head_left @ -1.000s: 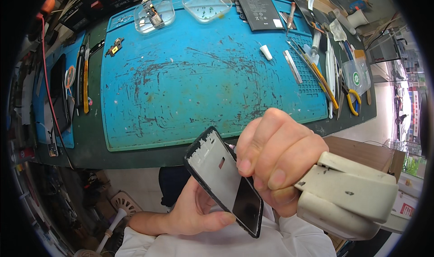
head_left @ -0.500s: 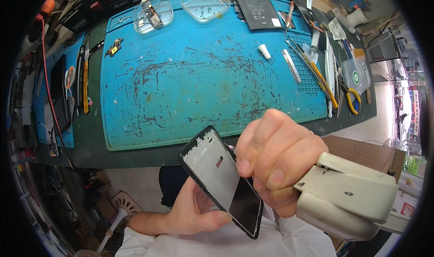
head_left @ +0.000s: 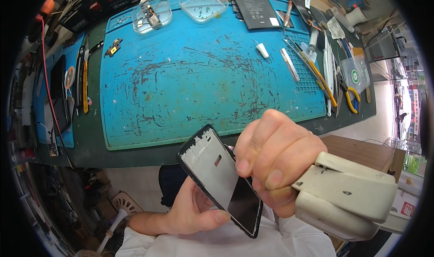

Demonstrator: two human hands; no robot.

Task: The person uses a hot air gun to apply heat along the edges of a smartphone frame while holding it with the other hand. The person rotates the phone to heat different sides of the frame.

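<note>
My left hand (head_left: 196,214) grips a phone frame (head_left: 205,157) by its lower left edge, thumb on top. The frame is tilted, with a black rim, a bare light-grey upper plate and a glossy dark lower part. Over its right side my right hand (head_left: 280,155) is curled tightly round a beige plastic hand tool (head_left: 346,196). The tool's boxy body juts out beside the wrist; its handle is hidden in the fist. A small pinkish tip (head_left: 231,147) shows between the fist and the frame; whether it touches the frame, I cannot tell.
A scratched blue mat (head_left: 194,89) covers the bench. At its back stand two clear trays (head_left: 152,28) of small parts and a black phone battery (head_left: 256,13). Tweezers, yellow-handled pliers (head_left: 352,99) and a white cap (head_left: 262,50) lie right; another phone (head_left: 58,89) lies left.
Both hands, the phone frame and the beige tool hold almost the same places. The whole picture has shifted very slightly to the left.
</note>
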